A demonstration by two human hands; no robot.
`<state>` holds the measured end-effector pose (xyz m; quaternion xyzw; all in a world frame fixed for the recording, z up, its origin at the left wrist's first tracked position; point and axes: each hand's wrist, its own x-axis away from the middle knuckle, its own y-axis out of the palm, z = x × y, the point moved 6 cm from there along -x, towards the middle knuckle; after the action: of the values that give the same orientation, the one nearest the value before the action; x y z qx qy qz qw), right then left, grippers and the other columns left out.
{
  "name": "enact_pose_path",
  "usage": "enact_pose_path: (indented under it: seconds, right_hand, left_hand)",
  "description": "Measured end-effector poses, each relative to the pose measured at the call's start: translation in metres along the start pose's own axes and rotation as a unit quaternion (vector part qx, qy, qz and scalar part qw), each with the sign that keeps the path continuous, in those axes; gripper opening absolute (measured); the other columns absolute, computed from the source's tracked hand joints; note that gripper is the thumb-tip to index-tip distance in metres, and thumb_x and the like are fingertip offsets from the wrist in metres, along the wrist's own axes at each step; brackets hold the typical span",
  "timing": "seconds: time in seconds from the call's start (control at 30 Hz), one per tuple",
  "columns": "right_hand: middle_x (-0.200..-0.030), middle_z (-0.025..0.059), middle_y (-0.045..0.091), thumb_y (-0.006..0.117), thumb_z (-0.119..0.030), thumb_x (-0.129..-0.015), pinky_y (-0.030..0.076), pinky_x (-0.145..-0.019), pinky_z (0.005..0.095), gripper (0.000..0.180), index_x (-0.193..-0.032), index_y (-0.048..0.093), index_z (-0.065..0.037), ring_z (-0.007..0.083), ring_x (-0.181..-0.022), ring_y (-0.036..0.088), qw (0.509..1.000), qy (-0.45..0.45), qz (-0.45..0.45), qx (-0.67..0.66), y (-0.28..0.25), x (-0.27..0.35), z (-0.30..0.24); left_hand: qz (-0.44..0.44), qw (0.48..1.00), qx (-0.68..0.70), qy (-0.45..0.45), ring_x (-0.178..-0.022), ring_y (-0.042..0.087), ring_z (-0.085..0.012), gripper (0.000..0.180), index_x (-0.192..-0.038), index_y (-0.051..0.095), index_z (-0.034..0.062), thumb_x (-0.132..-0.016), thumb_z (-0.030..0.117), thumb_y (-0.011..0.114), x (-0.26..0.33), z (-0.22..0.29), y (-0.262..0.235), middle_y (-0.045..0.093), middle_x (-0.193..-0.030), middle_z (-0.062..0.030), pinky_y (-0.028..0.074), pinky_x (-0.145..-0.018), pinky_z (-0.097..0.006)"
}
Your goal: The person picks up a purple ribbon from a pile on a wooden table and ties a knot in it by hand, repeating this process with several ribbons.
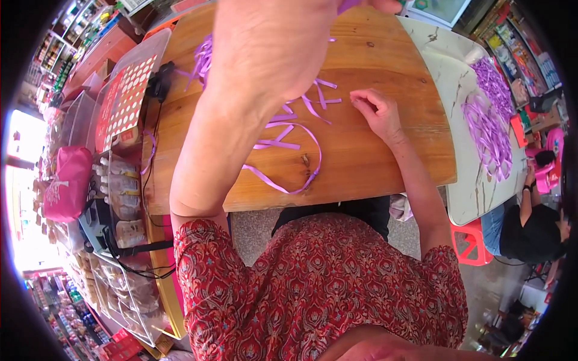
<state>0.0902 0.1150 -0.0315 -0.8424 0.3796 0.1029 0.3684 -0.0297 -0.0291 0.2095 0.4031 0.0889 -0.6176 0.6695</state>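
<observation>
Two hands work here: the left hand (271, 48) pinches purple ribbon (346, 5) raised high, while the right hand (374, 113), fingers curled, empty, rests just right of the ribbon strips (289, 129).

L hand (271, 42) raised close to the camera, pinching a bit of purple ribbon at top edge. R hand (376, 111) rests on the wooden desk (385, 162), fingers curled, just beside loose purple ribbon strips (289, 135). One long strip loops toward the desk's near edge. More ribbon piled on a marble table (463, 198) at right.
</observation>
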Motion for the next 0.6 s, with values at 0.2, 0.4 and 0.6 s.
enact_pose_path:
  seconds: [0.2, 0.4, 0.6]
  right_hand:
    - [-0.103, 0.005, 0.068, 0.07, -0.007, -0.086, 0.05, -0.071, 0.0242, 0.035, -0.119, 0.06, -0.003, 0.0119, -0.083, 0.064, 0.977, -0.075, 0.011, -0.201, -0.007, -0.016, -0.063]
    - [-0.093, 0.0062, 0.07, 0.066, -0.012, -0.092, 0.048, -0.071, 0.0216, 0.02, -0.108, 0.066, -0.001, 0.0104, -0.079, 0.063, 0.904, -0.078, 0.108, -0.407, -0.031, -0.039, -0.092]
    - [-0.089, 0.0051, 0.069, 0.058, -0.017, -0.097, 0.046, -0.066, 0.0207, 0.021, -0.103, 0.068, 0.0, 0.0071, -0.073, 0.059, 0.895, 0.011, 0.093, -0.437, -0.062, -0.038, -0.059]
  left_hand:
    - [-0.028, 0.977, -0.101, -0.184, -0.09, 0.059, -0.0131, 0.024, -0.109, 0.067, 0.0044, -0.096, 0.024, 0.06, -0.014, -0.043, 0.026, 0.067, -0.102, -0.0044, 0.05, -0.079, -0.028]
    - [-0.209, 0.932, -0.197, -0.221, -0.088, 0.059, -0.0118, 0.039, -0.112, 0.065, 0.0018, -0.093, 0.036, 0.062, -0.029, -0.061, 0.051, 0.064, -0.097, -0.0064, 0.049, -0.079, -0.025]
    - [-0.076, 0.929, -0.34, -0.122, -0.099, 0.059, -0.0145, 0.048, -0.121, 0.061, 0.0024, -0.092, 0.041, 0.062, -0.04, -0.062, 0.013, 0.065, -0.106, -0.0106, 0.046, -0.088, -0.026]
